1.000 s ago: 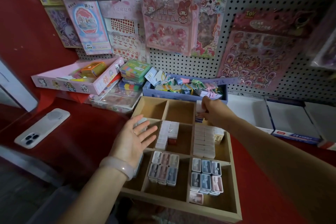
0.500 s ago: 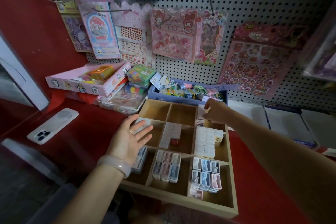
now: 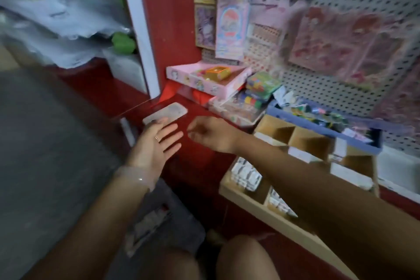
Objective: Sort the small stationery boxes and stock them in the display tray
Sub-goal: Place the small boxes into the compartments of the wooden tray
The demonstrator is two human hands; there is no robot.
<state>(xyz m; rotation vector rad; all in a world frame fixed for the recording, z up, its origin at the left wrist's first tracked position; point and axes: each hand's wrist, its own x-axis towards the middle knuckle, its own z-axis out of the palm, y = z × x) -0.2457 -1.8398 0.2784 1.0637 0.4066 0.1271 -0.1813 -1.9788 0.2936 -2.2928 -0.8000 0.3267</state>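
The wooden display tray (image 3: 247,200) with its compartments lies on the red counter at the right, partly behind my right forearm. Small white stationery boxes (image 3: 246,174) fill some of its compartments. My left hand (image 3: 156,143) is flat with straight fingers, its fingertips at the near end of a phone (image 3: 166,112) on the counter. My right hand (image 3: 209,132) hovers just right of it, over bare red counter, fingers loosely curled and holding nothing. The frame is blurred.
A blue box (image 3: 322,125) of mixed small items stands behind the tray. A pink box (image 3: 204,79) and stacked colourful packs (image 3: 261,86) sit at the back. Sticker sheets hang on the pegboard (image 3: 341,88). A white post (image 3: 138,29) rises at left.
The view has swung left. My right hand left the tray's back compartment and crossed left to beside the phone. My left hand moved off the tray's left edge toward the phone.
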